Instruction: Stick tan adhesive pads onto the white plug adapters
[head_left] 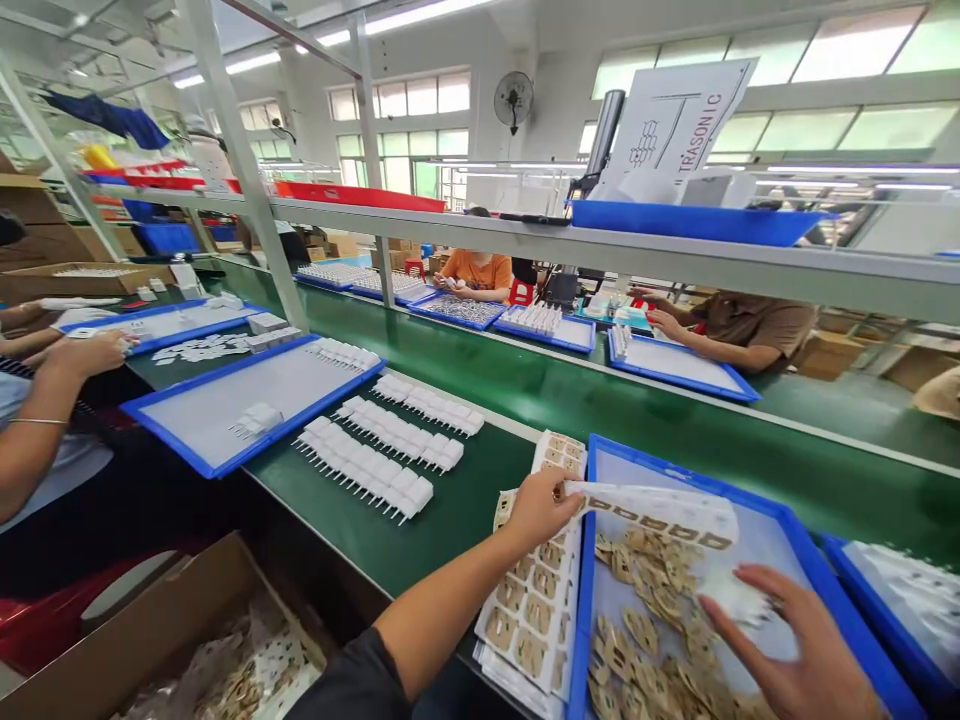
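My left hand [544,508] pinches one end of a white sheet [667,500] with a row of brown frame-like shapes along it. The sheet stretches rightward above a blue-rimmed tray [780,515]. Loose brown oval pieces [645,585] lie heaped inside that tray. Over the tray's right part, my right hand [806,640] has its thumb and fingers apart; a blurred whitish patch shows near the fingertips, too unclear to name. Beneath my left forearm, a stack of white sheets with brown pieces [532,610] lies against the tray's left side.
Rows of white pronged blocks [364,465] lie on the green table [450,540], left of the sheets. Another blue tray [225,400] is beyond them. A cardboard box [232,570] stands lower left. A shelf [465,228] spans overhead. Co-workers' hands [97,350] are at left and across.
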